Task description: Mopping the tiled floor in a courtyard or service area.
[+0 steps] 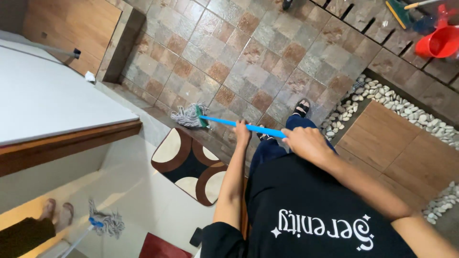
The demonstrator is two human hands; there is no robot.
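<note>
I hold a mop with a blue handle (224, 122) in both hands. My left hand (242, 132) grips the handle lower down, nearer the head. My right hand (306, 142) is closed around the upper end. The grey string mop head (187, 116) rests on the brown and grey stone tile floor (248, 52), just beyond a brown, cream and black doormat (189, 165). My feet in black sandals (301, 108) stand on the tiles behind the handle.
A white door (48, 95) with a wooden edge stands at the left. At the bottom left another person's feet (57, 212) and a second mop (105, 223) show. White pebbles (382, 98) border wooden panels at the right. A red bucket (437, 42) sits top right.
</note>
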